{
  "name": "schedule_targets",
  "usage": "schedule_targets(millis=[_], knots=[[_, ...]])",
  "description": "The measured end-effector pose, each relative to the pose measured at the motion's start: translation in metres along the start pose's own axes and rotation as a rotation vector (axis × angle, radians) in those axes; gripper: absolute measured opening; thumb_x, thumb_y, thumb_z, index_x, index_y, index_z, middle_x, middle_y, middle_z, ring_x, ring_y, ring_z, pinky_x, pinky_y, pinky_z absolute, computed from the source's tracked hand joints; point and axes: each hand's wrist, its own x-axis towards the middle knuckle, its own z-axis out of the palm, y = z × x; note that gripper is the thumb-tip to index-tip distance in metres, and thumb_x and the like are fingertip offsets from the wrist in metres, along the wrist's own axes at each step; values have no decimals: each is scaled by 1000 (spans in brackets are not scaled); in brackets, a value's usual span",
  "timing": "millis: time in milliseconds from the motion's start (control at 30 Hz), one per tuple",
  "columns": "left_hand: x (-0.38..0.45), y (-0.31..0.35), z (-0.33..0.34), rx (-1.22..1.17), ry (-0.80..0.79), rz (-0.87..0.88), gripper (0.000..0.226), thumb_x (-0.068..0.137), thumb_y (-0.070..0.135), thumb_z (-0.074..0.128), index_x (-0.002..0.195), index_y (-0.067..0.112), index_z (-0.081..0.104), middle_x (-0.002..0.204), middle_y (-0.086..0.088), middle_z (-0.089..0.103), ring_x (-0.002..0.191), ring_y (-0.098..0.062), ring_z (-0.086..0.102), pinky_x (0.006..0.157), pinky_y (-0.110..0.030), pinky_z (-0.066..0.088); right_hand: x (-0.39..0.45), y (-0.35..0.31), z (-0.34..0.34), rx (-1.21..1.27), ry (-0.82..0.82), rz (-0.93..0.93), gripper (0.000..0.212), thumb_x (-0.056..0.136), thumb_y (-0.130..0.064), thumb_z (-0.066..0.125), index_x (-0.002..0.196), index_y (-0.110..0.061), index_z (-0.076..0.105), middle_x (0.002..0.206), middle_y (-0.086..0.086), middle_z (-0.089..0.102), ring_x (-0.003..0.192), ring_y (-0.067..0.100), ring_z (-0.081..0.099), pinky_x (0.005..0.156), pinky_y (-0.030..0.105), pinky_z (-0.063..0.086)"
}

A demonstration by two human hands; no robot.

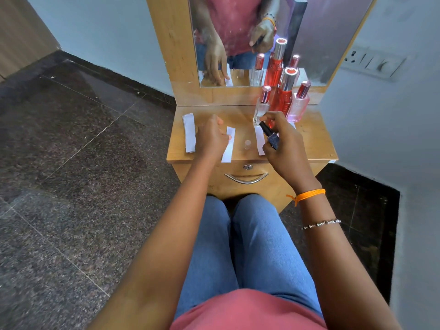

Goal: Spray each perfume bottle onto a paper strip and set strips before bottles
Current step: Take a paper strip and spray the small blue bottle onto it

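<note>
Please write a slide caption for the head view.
Right hand aims dark bottle at paper strip held by left hand.

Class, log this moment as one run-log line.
left hand: holds paper strip | right hand: grips dark bottle, aimed at strip | clear cap: on table

The wooden table (316,136) carries a stack of paper strips (189,133) at left, two single strips (229,145), a clear cap (247,144), and three bottles (284,98) at the back right.
</note>
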Motion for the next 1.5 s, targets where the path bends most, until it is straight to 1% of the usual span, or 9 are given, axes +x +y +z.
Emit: schedule_targets(millis=[133,300,500,700,800,967,1200,1400,1500], knots=[[-8,-2,4,54,127,97,39,87,12,59,124,13,48,125,-9,48,114,-27,49,90,-37,43,0,3,1,8,2,12,53,71,12,53,118,-11,50,102,-7,50,89,18,46,63,9,31],[-28,0,13,-54,54,241,41,82,21,66,122,21,55,106,-2,50,106,-23,48,86,-30,40,1,8,3,29,-10,41,53,71,11,53,118,-12,48,101,-2,52,85,20,47,64,3,33],[-31,2,26,30,18,266,12,85,11,59,89,13,70,90,3,59,95,-22,53,78,-28,40,-1,12,1,48,-24,67,54,73,11,54,122,-9,47,97,0,49,79,20,45,61,1,32],[-32,22,-8,-545,-86,-16,15,89,19,59,94,9,70,70,13,60,66,6,55,59,-4,39,-4,8,5,139,-94,99,58,77,10,55,129,-13,42,83,0,46,70,7,48,60,6,35],[-36,29,-14,-590,-167,-48,12,88,16,61,90,7,68,64,13,57,52,11,52,50,0,35,-3,4,9,208,-111,98,61,76,10,53,131,-17,42,75,-8,40,66,1,46,60,10,36],[-44,35,-12,-556,-173,-68,8,87,17,62,82,13,66,68,9,58,64,2,50,52,-2,38,-4,2,10,257,-134,92,64,77,10,51,132,-21,42,72,-4,40,63,2,43,58,15,36],[-45,32,-14,-587,-153,-112,7,86,17,64,83,11,66,66,7,57,60,1,49,61,-15,39,-4,2,4,314,-169,77,64,77,11,50,130,-23,42,73,-2,40,60,4,40,58,19,37],[-46,31,-10,-612,-232,-130,13,85,14,65,72,14,65,63,3,55,58,-5,47,62,-19,38,-6,-3,5,314,-184,10,62,76,15,49,129,-17,47,80,-20,43,64,1,41,61,9,37],[-45,28,-15,-602,-267,-93,10,86,14,64,76,14,66,65,3,56,61,-7,47,66,-21,39,-6,-5,7,305,-169,16,52,76,14,50,121,-12,52,75,-15,44,63,0,42,59,9,35]])
